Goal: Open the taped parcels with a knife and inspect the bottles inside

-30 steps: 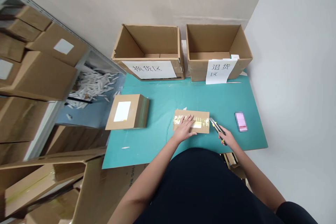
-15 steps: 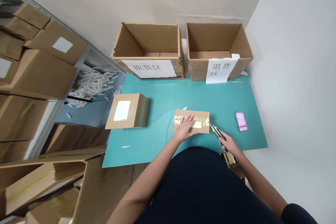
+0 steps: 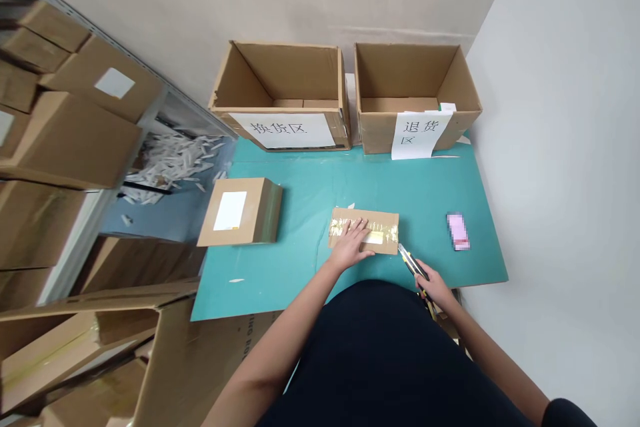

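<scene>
Cardboard parcel [image 3: 383, 230] under left hand [image 3: 351, 246], cutter [image 3: 413, 263] in right [image 3: 435, 285]

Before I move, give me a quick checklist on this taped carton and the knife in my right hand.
Left hand flat on the taped carton: ok.
Utility knife gripped in the right hand: ok.
Blade tip beside the carton's right end, away from the left hand: ok.
Blade tip touching the carton: cannot tell.
Tape across the carton's top already slit: cannot tell.
Second carton on the teal mat, apart from the knife: ok.
</scene>
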A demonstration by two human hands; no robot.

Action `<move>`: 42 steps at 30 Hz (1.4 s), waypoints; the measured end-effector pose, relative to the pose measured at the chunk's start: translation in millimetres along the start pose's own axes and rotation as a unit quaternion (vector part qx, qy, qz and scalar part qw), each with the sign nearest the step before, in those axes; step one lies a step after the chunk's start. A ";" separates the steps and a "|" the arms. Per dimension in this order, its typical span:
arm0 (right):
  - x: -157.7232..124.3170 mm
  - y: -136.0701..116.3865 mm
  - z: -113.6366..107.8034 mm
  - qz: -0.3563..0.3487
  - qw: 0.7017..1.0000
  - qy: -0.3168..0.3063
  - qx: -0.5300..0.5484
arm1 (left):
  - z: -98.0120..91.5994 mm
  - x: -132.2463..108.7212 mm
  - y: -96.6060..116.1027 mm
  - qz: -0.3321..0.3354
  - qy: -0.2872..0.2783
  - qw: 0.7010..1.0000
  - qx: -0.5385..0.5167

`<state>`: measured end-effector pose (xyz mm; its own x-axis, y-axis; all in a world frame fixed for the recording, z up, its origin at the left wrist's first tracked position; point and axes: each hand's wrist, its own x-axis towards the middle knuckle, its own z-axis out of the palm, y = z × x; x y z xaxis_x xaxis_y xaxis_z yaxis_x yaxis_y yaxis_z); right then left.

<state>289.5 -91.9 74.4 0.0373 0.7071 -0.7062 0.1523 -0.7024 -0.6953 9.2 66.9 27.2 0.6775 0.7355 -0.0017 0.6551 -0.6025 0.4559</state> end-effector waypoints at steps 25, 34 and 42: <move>29.2 -14.0 -0.6 -0.020 0.999 0.032 0.006 | -3.3 -1.2 3.1 -0.004 -0.005 1.000 -0.017; 14.6 -23.6 -11.2 -0.014 1.000 0.000 -0.025 | -0.6 -4.3 3.2 -0.003 -0.005 1.000 -0.018; 4.6 -33.3 3.1 0.023 0.999 0.032 0.003 | 0.4 -2.8 3.8 -0.001 0.000 1.000 -0.015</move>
<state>281.5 -65.5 93.9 0.1065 0.6776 -0.7276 0.1422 -0.7347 -0.6634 10.0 62.5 28.6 0.6756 0.7372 -0.0023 0.6464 -0.5909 0.4827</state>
